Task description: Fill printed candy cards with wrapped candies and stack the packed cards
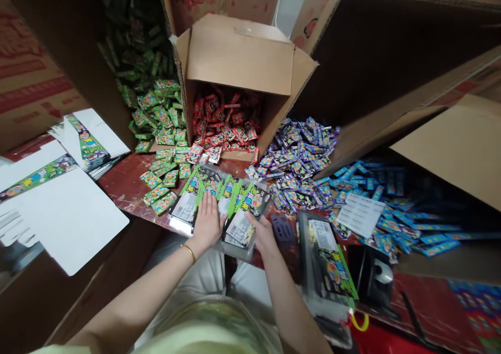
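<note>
Several clear plastic bags printed in black and green [225, 195] lie fanned out and overlapping at the table's front edge. My left hand [208, 221] rests flat on them with its fingers stretched out. At the right end of the fan, my right hand [263, 231] grips the edge of the top printed bags [245, 221], thumb on top and the other fingers mostly hidden. Small green packets [162, 187] lie just left of the bags. A dark purple plastic piece [282, 229] sits right of my right hand.
Cardboard boxes hold heaps of green packets [146, 104], red packets [225, 117], purple packets [301, 150] and blue packets [395, 213]. White cards [86, 213] are stacked at left. Another pile of printed bags [326, 260] and a black tape dispenser [371, 278] stand at right.
</note>
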Demonstrator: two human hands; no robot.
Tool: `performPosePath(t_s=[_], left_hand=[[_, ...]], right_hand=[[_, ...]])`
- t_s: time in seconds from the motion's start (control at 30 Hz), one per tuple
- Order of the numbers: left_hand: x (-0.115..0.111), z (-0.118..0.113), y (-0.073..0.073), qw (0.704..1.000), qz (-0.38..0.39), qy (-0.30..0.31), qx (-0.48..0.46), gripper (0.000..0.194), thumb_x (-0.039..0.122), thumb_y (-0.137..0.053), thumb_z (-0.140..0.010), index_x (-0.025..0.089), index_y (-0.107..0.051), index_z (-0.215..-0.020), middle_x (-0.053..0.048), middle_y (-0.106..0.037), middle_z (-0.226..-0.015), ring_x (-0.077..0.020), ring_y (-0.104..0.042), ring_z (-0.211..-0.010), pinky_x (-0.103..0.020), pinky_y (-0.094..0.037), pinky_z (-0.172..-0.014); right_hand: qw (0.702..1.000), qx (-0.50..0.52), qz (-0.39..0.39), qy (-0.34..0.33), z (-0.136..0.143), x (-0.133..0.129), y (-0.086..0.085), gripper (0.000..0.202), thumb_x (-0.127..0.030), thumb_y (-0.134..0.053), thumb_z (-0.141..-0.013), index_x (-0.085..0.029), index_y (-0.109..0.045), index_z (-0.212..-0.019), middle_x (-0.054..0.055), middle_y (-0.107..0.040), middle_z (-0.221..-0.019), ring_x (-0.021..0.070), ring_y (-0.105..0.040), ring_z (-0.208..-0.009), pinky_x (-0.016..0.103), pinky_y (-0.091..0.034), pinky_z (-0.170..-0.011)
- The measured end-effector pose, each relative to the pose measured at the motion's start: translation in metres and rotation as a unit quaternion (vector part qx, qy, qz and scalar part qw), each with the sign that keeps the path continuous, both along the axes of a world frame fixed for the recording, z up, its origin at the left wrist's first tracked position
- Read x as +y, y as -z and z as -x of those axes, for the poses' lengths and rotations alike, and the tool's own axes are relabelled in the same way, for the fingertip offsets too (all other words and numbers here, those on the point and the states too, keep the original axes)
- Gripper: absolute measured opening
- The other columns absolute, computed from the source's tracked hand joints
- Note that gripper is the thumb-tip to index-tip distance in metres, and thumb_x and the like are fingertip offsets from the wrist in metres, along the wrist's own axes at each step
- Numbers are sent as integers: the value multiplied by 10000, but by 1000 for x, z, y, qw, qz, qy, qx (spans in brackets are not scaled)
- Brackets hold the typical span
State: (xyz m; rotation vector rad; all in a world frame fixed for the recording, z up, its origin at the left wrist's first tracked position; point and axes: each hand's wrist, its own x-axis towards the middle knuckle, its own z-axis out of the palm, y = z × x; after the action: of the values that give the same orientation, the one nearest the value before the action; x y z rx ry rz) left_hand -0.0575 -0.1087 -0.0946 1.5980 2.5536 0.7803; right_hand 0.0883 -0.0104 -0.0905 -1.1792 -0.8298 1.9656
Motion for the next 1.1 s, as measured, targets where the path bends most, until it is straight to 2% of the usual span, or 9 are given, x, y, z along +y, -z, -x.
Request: performPosePath(t_s=[0.17, 0.3, 0.43, 0.53, 0.67, 0.73, 0.83, 0.93, 1.1], left_hand=[[-11, -5, -4, 998, -7, 53, -36, 544, 355, -362, -949, 50, -386, -1399, -221, -391, -1480, -305, -271, -1424, -522, -262, -1140], [4, 11, -25, 983, -8, -4, -181, 487, 416, -448, -919, 95, -499, -1281, -214, -611, -1251, -308, -552, -1204, -492, -408, -1027], [20, 13, -37, 961, -16, -26, -276, 568, 480, -620, -816, 127, -481, -1239, -183, -656, -1140, -280, -640, -1056, -405, -497, -906], [20, -3, -38, 960, -53, -44, -272, 597, 449, -662, -788, 85, -448, -1210, -235, -587, -1194, -317, -583, -1142, -454, -464, -951], [15, -32, -40, 977, -132, -19, -165, 527, 322, -585, -844, 61, -398, -1262, -290, -334, -1447, -360, -288, -1398, -543, -303, -1100], [13, -45, -44, 972, -123, 16, -198, 541, 275, -515, -877, 85, -326, -1347, -263, -391, -1431, -332, -390, -1349, -505, -380, -1061], [12, -57, -50, 951, -56, 48, -301, 498, 273, -411, -927, 146, -289, -1393, -179, -646, -1128, -279, -662, -998, -407, -534, -826], [12, -53, -50, 942, -61, 68, -324, 427, 317, -399, -940, 157, -376, -1336, -140, -666, -1007, -270, -660, -963, -404, -531, -816], [14, -27, -37, 980, -82, -44, -173, 501, 427, -432, -928, 116, -436, -1321, -231, -411, -1379, -352, -380, -1323, -552, -330, -1058]], right_hand=[[998, -24, -51, 19, 8, -3, 7, 530, -339, -867, -521, -157, -659, -973, 36, -756, -889, 238, -716, -845, 379, -568, -826], [997, -18, -64, -25, 10, -5, 4, 582, -332, -861, -543, -163, -633, -1052, 32, -754, -915, 236, -715, -852, 386, -566, -828], [996, 8, -36, -81, 8, -9, 1, 542, -344, -865, -542, -150, -643, -997, 44, -757, -850, 245, -720, -756, 397, -574, -774], [996, 19, -35, -85, 6, -10, 1, 497, -357, -859, -552, -166, -651, -961, 42, -757, -845, 251, -719, -767, 402, -570, -776], [993, 60, -10, -96, 1, -5, 6, 496, -332, -859, -544, -194, -665, -979, 50, -754, -927, 260, -712, -856, 412, -550, -844], [995, 66, -2, -81, -1, -2, 12, 497, -334, -859, -528, -216, -670, -973, 38, -752, -938, 249, -708, -871, 400, -542, -863], [997, 59, -1, -45, -5, 3, 19, 496, -370, -855, -509, -240, -668, -949, 15, -751, -890, 220, -707, -812, 384, -547, -854], [997, 71, -15, -39, -6, 4, 20, 501, -355, -850, -521, -256, -661, -974, 6, -747, -923, 213, -703, -863, 378, -540, -883], [996, 62, -13, -64, -3, 3, 22, 482, -345, -838, -548, -244, -660, -985, 24, -748, -974, 266, -693, -952, 451, -521, -917]])
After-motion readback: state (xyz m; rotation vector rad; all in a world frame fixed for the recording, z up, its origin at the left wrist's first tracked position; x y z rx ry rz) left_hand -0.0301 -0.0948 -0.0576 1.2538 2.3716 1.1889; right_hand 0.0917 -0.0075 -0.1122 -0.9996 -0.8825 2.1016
